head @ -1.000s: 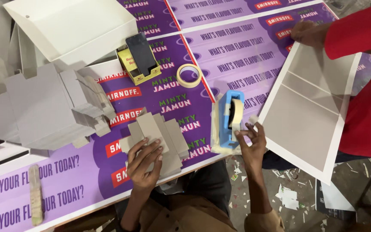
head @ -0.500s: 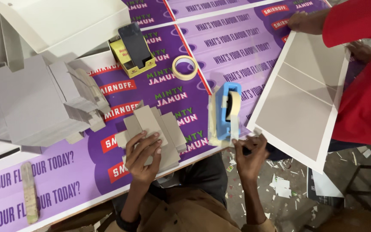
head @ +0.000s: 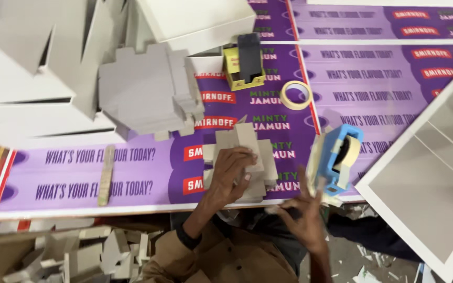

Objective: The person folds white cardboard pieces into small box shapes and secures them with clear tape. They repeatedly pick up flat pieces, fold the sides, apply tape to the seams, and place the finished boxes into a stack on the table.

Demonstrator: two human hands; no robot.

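1. Cardboard pieces (head: 247, 157), a small grey stack of flat cut-outs, lie on the purple printed table cover (head: 106, 173) near the front edge, right in front of the person.
2. Left hand (head: 232, 170) rests palm down on the stack, fingers spread and pressing on the top piece; it does not curl around anything.
3. Right hand (head: 305, 215) hovers below the table edge, fingers loosely spread and blurred; I cannot tell whether it pinches anything.
4. Tape dispenser (head: 336, 157), blue with a pale roll, stands just beside and above the right hand, to the right of the stack.
5. Stack's long axis runs roughly away from the person, tilted slightly; the left hand is on it, while the right is near but apart.
6. Further back sit a loose tape roll (head: 295, 95), a yellow box (head: 245, 71) with a dark object in it, a bigger pile of grey cut-outs (head: 142, 94), and a wooden stick (head: 106, 175) off to the left.
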